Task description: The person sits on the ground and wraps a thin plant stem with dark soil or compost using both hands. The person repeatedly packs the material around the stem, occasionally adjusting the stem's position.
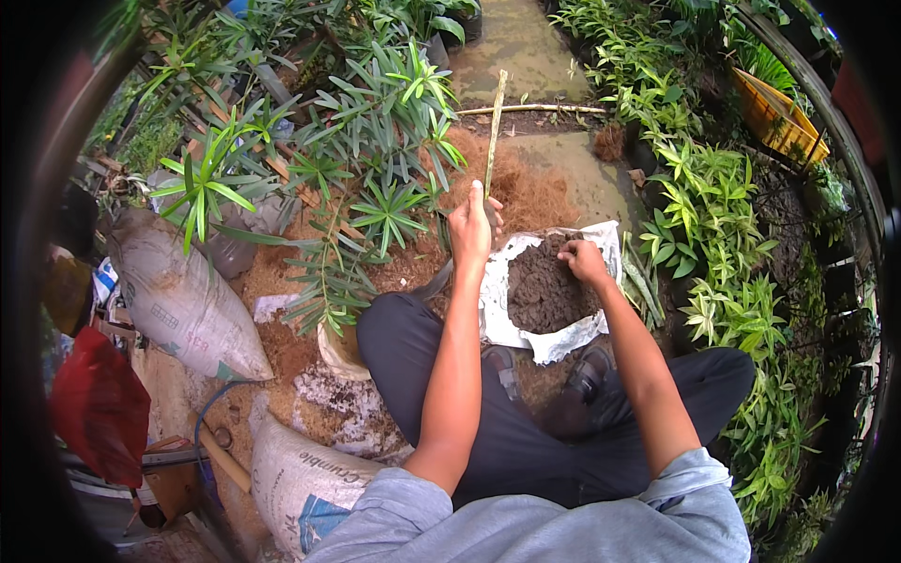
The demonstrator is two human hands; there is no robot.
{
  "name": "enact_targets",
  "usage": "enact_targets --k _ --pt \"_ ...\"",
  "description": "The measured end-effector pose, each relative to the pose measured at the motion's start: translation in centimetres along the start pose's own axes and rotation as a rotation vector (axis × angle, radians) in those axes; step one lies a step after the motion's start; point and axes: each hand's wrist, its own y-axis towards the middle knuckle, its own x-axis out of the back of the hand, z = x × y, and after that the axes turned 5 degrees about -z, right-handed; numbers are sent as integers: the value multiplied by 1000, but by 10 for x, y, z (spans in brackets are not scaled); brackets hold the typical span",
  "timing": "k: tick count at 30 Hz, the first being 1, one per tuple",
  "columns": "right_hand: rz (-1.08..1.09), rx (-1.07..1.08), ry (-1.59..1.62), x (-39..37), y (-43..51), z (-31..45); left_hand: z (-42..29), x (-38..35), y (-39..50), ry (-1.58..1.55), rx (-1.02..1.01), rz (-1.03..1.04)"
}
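Note:
My left hand [471, 229] grips the lower part of a pale green-brown cut stem [495, 130], which points up and away, nearly upright. A dark patch shows between the fingers at the stem's lower end, mostly hidden by the hand. My right hand [586, 263] is at the upper right of a heap of wet dark soil [545, 292], its fingers curled and pinching at the soil. That soil lies in an opened white woven sack [563, 346] with its edges folded down, in front of my feet.
Brown coir-like fiber [524, 186] lies beyond the sack. A leafy potted shrub [387, 141] leans in from the left. Rows of light green plants [725, 232] line the right side. Filled sacks [186, 302] lie at left. A yellow crate [781, 119] stands at far right.

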Motion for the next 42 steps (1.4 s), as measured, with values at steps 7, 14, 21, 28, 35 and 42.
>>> enact_targets --k 7,14,21,28,35,42 --pt "442 -279 445 39 2 -38 1 1 0 3 -22 -15" --pt "151 -151 -7 34 -30 -30 7 7 3 19 -7 1" --pt "49 -153 -264 2 -81 24 4 -4 -1 -11 -7 13" --pt "-140 -189 -92 -21 -95 46 4 -8 -2 -8 -7 32" --pt "-87 67 -119 -45 -111 64 9 -7 0 -19 -22 46" --pt "62 7 189 6 -75 36 6 -3 -3 -27 -22 33"
